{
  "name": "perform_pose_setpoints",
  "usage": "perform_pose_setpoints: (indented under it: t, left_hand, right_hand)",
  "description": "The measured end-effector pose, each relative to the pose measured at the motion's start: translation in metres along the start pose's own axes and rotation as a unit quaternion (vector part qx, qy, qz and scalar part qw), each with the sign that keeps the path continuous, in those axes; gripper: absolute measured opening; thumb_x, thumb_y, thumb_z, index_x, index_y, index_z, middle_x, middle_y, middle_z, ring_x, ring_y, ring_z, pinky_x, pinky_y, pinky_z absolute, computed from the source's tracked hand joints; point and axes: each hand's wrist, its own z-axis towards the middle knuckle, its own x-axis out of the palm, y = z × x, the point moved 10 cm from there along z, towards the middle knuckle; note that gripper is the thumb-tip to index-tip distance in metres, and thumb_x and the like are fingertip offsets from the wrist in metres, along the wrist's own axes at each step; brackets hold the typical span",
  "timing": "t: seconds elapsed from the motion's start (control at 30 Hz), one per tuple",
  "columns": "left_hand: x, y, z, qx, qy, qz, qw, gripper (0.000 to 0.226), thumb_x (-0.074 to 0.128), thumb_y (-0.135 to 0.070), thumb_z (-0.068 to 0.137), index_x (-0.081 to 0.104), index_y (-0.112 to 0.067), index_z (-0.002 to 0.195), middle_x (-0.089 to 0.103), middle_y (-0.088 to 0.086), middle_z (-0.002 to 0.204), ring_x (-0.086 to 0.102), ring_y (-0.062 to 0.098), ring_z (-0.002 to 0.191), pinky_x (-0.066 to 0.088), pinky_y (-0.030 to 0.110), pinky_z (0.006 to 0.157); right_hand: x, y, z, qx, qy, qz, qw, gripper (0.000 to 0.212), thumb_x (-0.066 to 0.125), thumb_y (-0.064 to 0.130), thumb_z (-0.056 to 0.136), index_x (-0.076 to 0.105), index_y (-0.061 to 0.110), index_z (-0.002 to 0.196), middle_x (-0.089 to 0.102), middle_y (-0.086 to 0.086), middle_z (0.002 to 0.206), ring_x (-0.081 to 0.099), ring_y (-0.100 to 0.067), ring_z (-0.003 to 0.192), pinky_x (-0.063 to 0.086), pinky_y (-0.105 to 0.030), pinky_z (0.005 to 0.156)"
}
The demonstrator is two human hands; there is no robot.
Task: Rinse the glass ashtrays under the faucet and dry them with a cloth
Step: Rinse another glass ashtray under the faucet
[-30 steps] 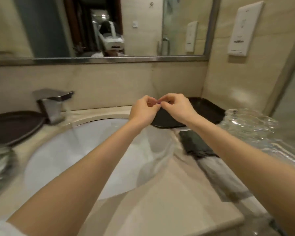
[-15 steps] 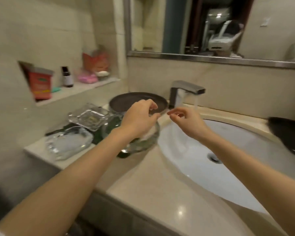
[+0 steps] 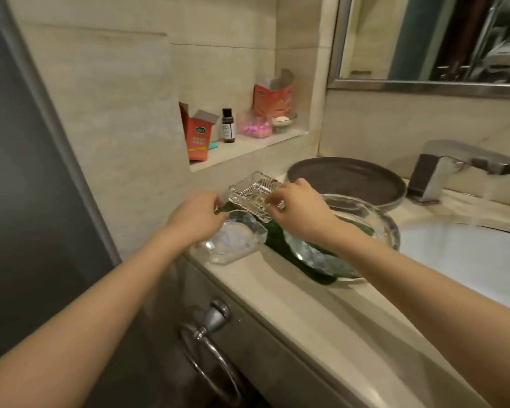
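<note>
A square ribbed glass ashtray [image 3: 252,195] is tilted up above the counter's left end, pinched at its right rim by my right hand [image 3: 299,212]. My left hand [image 3: 198,217] is just left of it, fingers curled at the rim of an angular clear glass ashtray [image 3: 233,241] that sits on the counter; whether it grips the rim is unclear. A large round glass ashtray [image 3: 362,228] lies to the right on a dark green cloth [image 3: 280,245]. The faucet [image 3: 454,169] runs water into the white basin [image 3: 468,254].
A dark round tray [image 3: 345,178] sits behind the ashtrays beside the faucet. A wall niche [image 3: 248,145] holds red boxes, a small brown bottle and pink items. A chrome towel ring [image 3: 209,354] hangs below the counter edge. A mirror [image 3: 436,39] is above the sink.
My view swung left from the basin to the counter's left end. Both hands moved there, and my right hand has lifted the square ashtray off the counter.
</note>
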Motion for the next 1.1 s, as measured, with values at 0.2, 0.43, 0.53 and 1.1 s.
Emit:
perform_pose_setpoints:
  t: [0.2,0.43,0.53,1.1]
  left_hand:
    - [0.02,0.017,0.008,-0.024,0.059,0.012,0.998,0.023,0.056,-0.02,0.089,0.064,-0.008,0.107,0.065,0.014,0.112,0.059,0.028,0.103,0.043,0.028,0.079]
    - [0.016,0.014,0.013,-0.015,0.049,-0.029,0.998,0.021,0.051,-0.015,0.092,0.067,-0.001,0.09,0.071,0.018,0.089,0.064,0.031,0.09,0.046,0.032,0.077]
    - [-0.002,0.009,0.015,-0.019,0.025,-0.112,0.993,0.017,0.05,-0.014,0.095,0.063,-0.004,0.091,0.065,0.008,0.07,0.063,0.025,0.07,0.05,0.033,0.075]
    - [0.023,-0.253,-0.014,0.032,0.162,-0.519,0.838,0.018,0.059,-0.013,0.091,0.058,-0.008,0.074,0.061,0.004,0.063,0.059,0.01,0.049,0.051,0.021,0.051]
  right_hand:
    - [0.038,0.024,0.01,-0.034,0.068,-0.1,0.992,0.019,0.045,0.023,0.092,0.052,0.012,0.106,0.065,-0.007,0.097,0.058,-0.028,0.094,0.039,-0.036,0.08]
    - [0.042,0.018,0.017,0.025,0.098,-0.089,0.991,0.018,0.048,0.016,0.089,0.056,0.008,0.102,0.063,-0.009,0.101,0.055,-0.029,0.089,0.036,-0.035,0.077]
    - [0.032,0.011,0.018,0.068,0.081,0.015,0.994,0.024,0.05,0.017,0.087,0.062,0.006,0.104,0.065,-0.008,0.093,0.055,-0.024,0.074,0.047,-0.033,0.067]
    - [-0.121,-0.178,-0.12,0.325,-0.131,0.41,0.842,0.022,0.047,0.011,0.094,0.058,0.011,0.075,0.054,-0.005,0.064,0.048,-0.016,0.052,0.042,-0.02,0.043]
